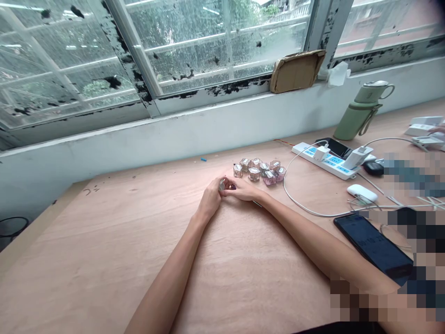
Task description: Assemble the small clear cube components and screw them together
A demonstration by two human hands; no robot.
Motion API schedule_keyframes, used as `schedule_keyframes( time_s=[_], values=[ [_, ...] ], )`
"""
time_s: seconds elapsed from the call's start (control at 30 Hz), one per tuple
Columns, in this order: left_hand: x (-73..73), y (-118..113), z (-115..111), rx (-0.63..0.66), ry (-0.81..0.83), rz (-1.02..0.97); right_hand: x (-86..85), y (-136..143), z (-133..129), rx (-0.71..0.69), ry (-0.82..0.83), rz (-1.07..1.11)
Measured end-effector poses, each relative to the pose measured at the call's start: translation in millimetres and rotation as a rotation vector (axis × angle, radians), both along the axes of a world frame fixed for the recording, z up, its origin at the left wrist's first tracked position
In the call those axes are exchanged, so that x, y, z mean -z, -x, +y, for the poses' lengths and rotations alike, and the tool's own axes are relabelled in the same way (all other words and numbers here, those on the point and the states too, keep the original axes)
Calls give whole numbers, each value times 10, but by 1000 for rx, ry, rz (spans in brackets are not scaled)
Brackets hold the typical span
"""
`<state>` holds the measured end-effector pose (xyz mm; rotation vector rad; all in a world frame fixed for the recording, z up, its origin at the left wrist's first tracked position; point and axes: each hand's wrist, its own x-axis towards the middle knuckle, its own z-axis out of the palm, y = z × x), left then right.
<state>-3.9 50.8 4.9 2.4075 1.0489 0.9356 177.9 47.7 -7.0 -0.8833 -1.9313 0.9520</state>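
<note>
My left hand (211, 195) has its fingers closed round a small clear jar (221, 185) near the table's middle. Against it, my right hand (241, 189) meets the left at the fingertips, its fingers pinched together. Between the hands a small dark object (232, 187) shows, too small to identify. Just behind them stands a cluster of several small faceted clear jars (254, 174) with pale labels, some tinted pink. A thin stick-like item (257, 203) lies partly under my right wrist.
A white power strip (327, 161) with plugs and a looping cable lies to the right. Further around are a green bottle (354, 118), a white case (362, 193) and a phone (373, 246). Cardboard (297, 72) leans on the window; a blue bit (203, 159) lies behind.
</note>
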Motion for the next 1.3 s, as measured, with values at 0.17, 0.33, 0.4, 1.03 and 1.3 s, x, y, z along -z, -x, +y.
schedule_keyframes(
  time_s=[0.17, 0.33, 0.4, 1.03, 1.3],
  values=[
    [-28, 10, -18, 32, 26, -30, 20, 10, -16, 76, -39, -67],
    [-26, 11, -12, 16, 34, -19, 13, 29, -19, 81, -64, -80],
    [-22, 3, -13, 11, 30, -5, -1, 31, -22, 84, -59, -66],
    [47, 286, 143, -705, -117, 159, 3, 18, -42, 156, 33, 82],
    [-80, 178, -5, -410, -346, 238, 19, -1, -15, 141, 28, 70]
  ],
)
